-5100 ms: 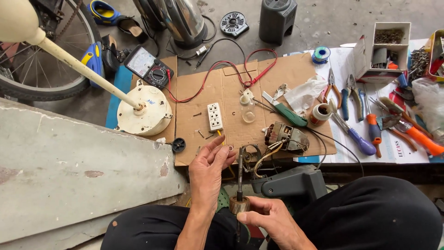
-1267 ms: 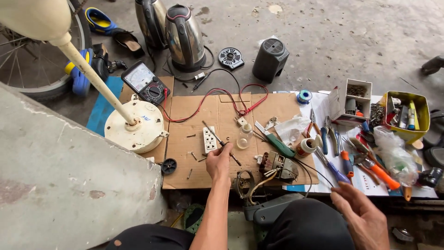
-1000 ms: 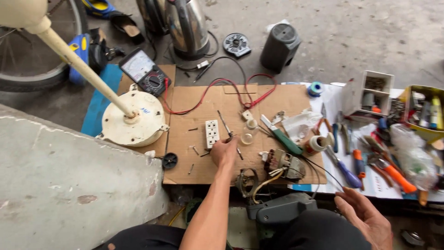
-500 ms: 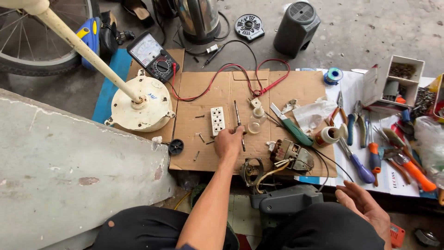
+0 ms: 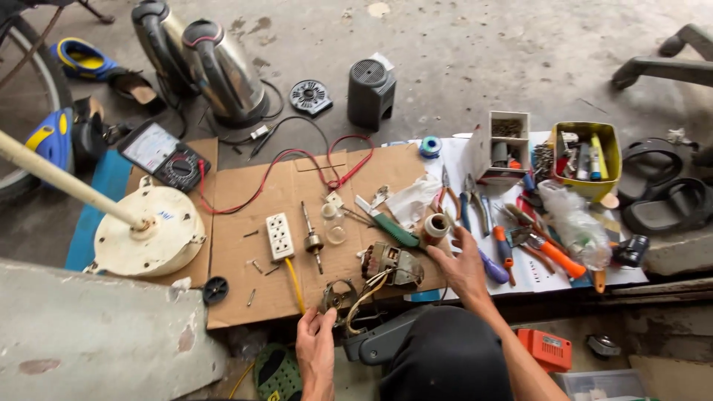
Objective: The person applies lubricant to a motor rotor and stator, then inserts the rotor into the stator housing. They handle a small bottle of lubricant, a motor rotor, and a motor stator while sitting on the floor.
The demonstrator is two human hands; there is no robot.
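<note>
**Hands low over the motor parts on the cardboard**

Hovering nearest the camera, the left hand [image 5: 316,349] hangs with its fingers loosely curled and holds nothing; its fingertips point up at a small round metal bracket [image 5: 338,293] lying at the near edge of the cardboard sheet [image 5: 238,301], just beside it, though contact cannot be told. The right hand [image 5: 466,269] reaches forward with its fingers spread and empty, over the right edge of the cardboard. Its fingertips sit just beside a roll of tan tape [image 5: 434,226] and near a blue-handled screwdriver [image 5: 493,266].

Between the two hands lies the wound motor stator [image 5: 394,263], with yellow leads curling down toward the bracket.

Further out on the cardboard, a rotor shaft [image 5: 312,238] lies lengthwise, apart from both hands, beside a white socket block [image 5: 279,236] with a yellow cord. A green-handled screwdriver [image 5: 394,229] lies slanted near crumpled white paper [image 5: 412,202]. To the left stands a round cream fan base [image 5: 148,230] with its pole.

Beyond, red leads [image 5: 297,160] run to a multimeter [image 5: 163,154]. Pliers and hand tools [image 5: 520,230] are spread over white paper at the right, below a yellow box [image 5: 590,160]. Farthest off, two steel kettles [image 5: 215,67] stand on the concrete floor.
</note>
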